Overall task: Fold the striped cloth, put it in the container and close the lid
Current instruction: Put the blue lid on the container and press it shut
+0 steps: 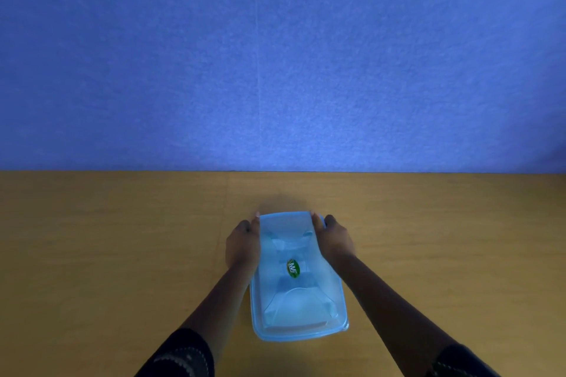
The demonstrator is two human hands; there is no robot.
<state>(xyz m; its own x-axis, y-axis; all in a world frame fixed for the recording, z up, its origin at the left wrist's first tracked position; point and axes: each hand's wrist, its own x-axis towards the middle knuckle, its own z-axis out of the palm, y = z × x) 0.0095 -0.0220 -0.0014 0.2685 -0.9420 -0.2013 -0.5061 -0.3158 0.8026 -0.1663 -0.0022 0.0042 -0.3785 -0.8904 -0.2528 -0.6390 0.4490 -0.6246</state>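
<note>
A light blue translucent container (298, 332) stands on the wooden table, its long side running away from me. Its blue lid (291, 300) lies on top and bears a green oval sticker (293, 268). My left hand (242, 246) grips the far left edge of the lid, thumb on top. My right hand (332, 240) grips the far right edge, thumb over the rim and fingers down the side. The striped cloth is not visible; the lid hides the inside.
The brown wooden table (122, 254) stretches to both sides of the container. A blue felt wall (275, 55) rises straight behind the table's far edge. Dark patterned sleeves cover my forearms near the bottom of the view.
</note>
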